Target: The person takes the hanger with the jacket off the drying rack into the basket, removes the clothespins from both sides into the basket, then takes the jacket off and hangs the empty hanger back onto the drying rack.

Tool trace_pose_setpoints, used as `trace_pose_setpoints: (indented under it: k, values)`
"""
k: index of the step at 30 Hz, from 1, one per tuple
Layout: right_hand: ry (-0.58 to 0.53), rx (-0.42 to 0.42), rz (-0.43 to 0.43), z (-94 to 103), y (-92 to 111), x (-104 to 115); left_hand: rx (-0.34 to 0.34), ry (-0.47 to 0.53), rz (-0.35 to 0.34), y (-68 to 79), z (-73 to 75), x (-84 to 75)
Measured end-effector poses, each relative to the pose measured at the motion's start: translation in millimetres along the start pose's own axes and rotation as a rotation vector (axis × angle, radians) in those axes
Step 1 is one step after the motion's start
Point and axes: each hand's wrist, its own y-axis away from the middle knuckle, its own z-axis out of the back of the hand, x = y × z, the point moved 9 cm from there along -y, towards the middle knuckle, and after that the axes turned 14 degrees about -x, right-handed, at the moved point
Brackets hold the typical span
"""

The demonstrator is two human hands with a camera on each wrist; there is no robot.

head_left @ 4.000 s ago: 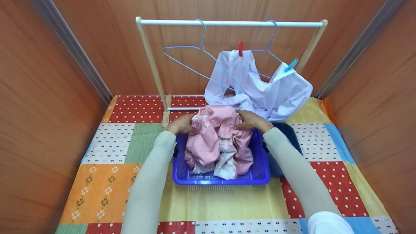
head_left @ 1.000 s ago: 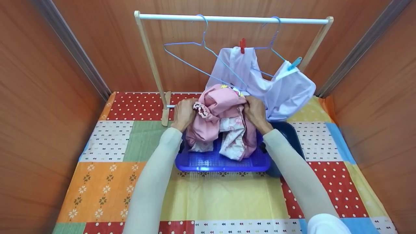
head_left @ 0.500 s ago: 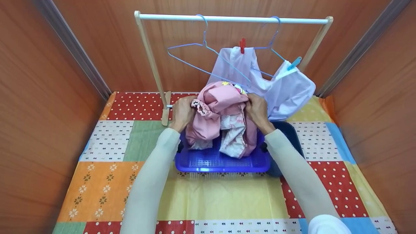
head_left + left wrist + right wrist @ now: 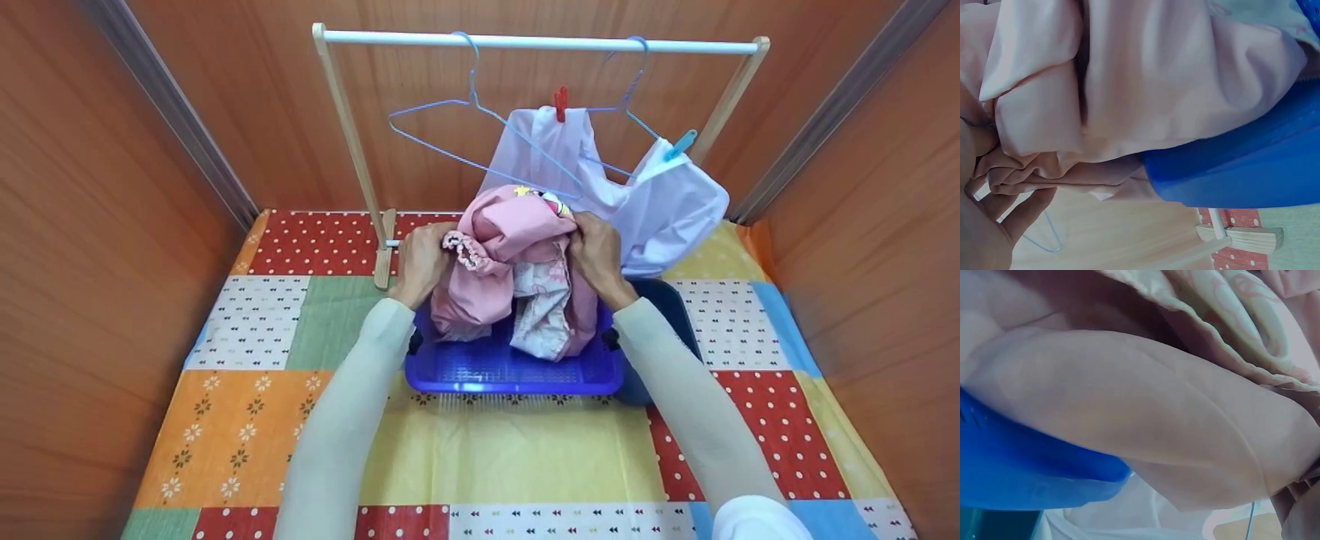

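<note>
A bunched pink jacket [image 4: 517,232] with a pale patterned lining [image 4: 541,322] hangs between both hands over the blue-purple basket [image 4: 517,387]. My left hand [image 4: 426,262] grips its left side beside a gathered cuff [image 4: 469,253]. On the other side, my right hand [image 4: 598,251] grips the cloth near a cartoon print [image 4: 555,204]. The left wrist view shows fingers [image 4: 1030,211] curled around folded pink cloth [image 4: 1044,118]. In the right wrist view, the jacket [image 4: 1129,399] hangs past the basket rim [image 4: 1100,475], and only part of the hand [image 4: 1304,514] shows at the corner.
Behind stands a rack with a white rail [image 4: 540,42]. From it hang a bare blue hanger [image 4: 439,154] and another with a white garment [image 4: 660,217], pinned by a red clothespin [image 4: 560,103] and a blue clothespin [image 4: 681,145]. A dark bin [image 4: 664,315] stands right of the basket.
Over four seconds both hands have taken hold of the pink jacket and raised it, baring the basket's front floor. In the last second it rises slightly; the bare hanger has shifted a little right.
</note>
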Motion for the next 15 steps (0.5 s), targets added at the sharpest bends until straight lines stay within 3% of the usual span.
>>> trace_pose_setpoints:
  k: [10, 15]
  values:
    - [-0.054, -0.108, 0.045, 14.1, 1, 9, -0.097, 0.035, -0.05, 4.7, 13.3, -9.3]
    - [-0.057, -0.1, 0.072, 20.6, 5, 16, -0.117, 0.046, -0.074, 11.7, 19.9, -14.3]
